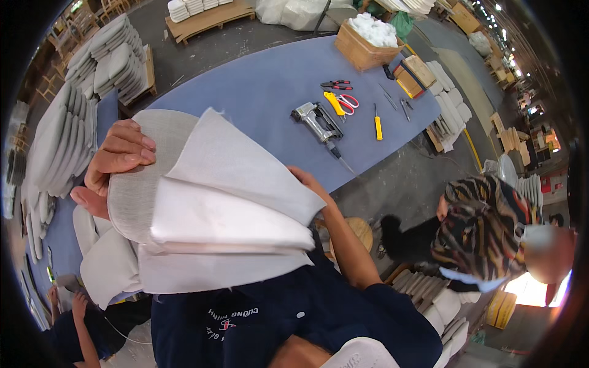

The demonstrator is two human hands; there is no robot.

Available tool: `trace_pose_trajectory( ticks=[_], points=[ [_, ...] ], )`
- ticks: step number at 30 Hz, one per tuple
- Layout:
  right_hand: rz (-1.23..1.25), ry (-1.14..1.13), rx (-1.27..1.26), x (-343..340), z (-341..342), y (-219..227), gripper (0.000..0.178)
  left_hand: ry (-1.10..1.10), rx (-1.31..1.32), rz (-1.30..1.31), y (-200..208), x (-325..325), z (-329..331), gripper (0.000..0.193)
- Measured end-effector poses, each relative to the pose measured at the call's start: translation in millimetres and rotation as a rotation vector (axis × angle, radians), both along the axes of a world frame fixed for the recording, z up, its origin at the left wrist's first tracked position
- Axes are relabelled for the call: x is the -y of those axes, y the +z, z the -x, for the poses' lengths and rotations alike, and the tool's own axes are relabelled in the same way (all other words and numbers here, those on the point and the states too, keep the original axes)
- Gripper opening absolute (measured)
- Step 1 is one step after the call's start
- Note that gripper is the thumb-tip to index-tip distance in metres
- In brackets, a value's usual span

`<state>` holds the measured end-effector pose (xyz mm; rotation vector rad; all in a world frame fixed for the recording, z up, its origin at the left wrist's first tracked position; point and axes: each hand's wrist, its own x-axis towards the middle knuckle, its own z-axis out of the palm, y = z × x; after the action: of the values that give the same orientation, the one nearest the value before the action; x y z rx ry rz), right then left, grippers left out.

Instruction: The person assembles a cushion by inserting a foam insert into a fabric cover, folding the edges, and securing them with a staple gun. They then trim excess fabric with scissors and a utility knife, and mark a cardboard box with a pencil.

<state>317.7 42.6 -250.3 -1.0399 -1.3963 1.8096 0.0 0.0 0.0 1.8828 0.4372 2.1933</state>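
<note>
The left grip [123, 153] clasps the rounded grey pad [130, 193], left of the frame's centre; white cloth [230, 214] stretches lengthwise rightward, nearer the right grip [304, 177], partly hidden: its hold cannot be told.

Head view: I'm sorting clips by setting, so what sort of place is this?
Probably an upholstery workshop or factory floor: stacks of pale padded panels stand on the left, a staple-gun-like air tool lies on the blue table, and a carton there holds white fluffy filling.
</note>
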Motion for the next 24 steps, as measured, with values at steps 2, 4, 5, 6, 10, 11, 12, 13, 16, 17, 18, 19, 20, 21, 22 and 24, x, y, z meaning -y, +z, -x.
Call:
trace_pose_trajectory(
  ticks=[2, 4, 5, 6, 10, 11, 12, 13, 16, 17, 18, 19, 20, 21, 22, 24],
  points=[
    [-0.168, 0.024, 0.049, -37, -19, -33, 0.047, 0.138, -0.199, 0.131, -16, -22, -8, 0.07],
    [-0.135, -0.113, 0.119, -50, -47, -44, 0.043, 0.127, -0.27, 0.439, -53, -54, -23, 0.06],
    [-0.124, -0.16, 0.145, -57, -57, -46, 0.041, 0.429, -0.45, 0.387, -64, -66, -36, 0.059],
    [-0.075, -0.177, 0.159, -64, -69, -51, 0.039, 0.397, -0.39, 0.432, -62, -74, -33, 0.061],
    [0.069, -0.283, 0.246, -94, -132, -85, 0.031, 0.342, -0.237, 0.453, -75, -97, -30, 0.068],
    [0.086, -0.324, 0.268, -113, -151, -88, 0.03, 0.356, -0.24, 0.476, -76, -103, -37, 0.069],
    [-0.007, -0.355, 0.299, -136, -178, -103, 0.029, 0.362, -0.26, 0.502, -73, -107, -44, 0.071],
    [-0.096, -0.387, 0.322, -162, -202, -121, 0.028, 0.369, -0.29, 0.53, -69, -111, -47, 0.073],
    [-0.28, -0.43, 0.597, -250, -237, -111, 0.03, 0.343, -0.256, 0.517, -70, -118, -62, 0.075],
    [-0.333, -0.412, 0.677, -281, -246, -105, 0.031, 0.325, -0.22, 0.519, -71, -120, -71, 0.075],
    [-0.388, -0.359, 0.767, -308, -255, -99, 0.035, 0.285, -0.186, 0.524, -72, -122, -78, 0.074],
    [-0.44, -0.319, 0.858, -331, -265, -94, 0.039, 0.258, -0.168, 0.537, -70, -128, -84, 0.073],
    [-0.511, -0.263, 0.925, -356, -261, -96, 0.045, 0.265, -0.143, 0.553, -68, -123, -88, 0.072],
    [-0.588, -0.21, 0.988, -380, -257, -97, 0.052, 0.271, -0.119, 0.565, -64, -119, -91, 0.071],
    [-0.682, -0.168, 1.009, -402, -253, -102, 0.054, 0.247, -0.12, 0.567, -65, -115, -88, 0.068],
    [-0.87, -0.096, 1.044, -438, -247, -111, 0.059, 0.258, -0.067, 0.582, -66, -98, -78, 0.066]
  ],
)
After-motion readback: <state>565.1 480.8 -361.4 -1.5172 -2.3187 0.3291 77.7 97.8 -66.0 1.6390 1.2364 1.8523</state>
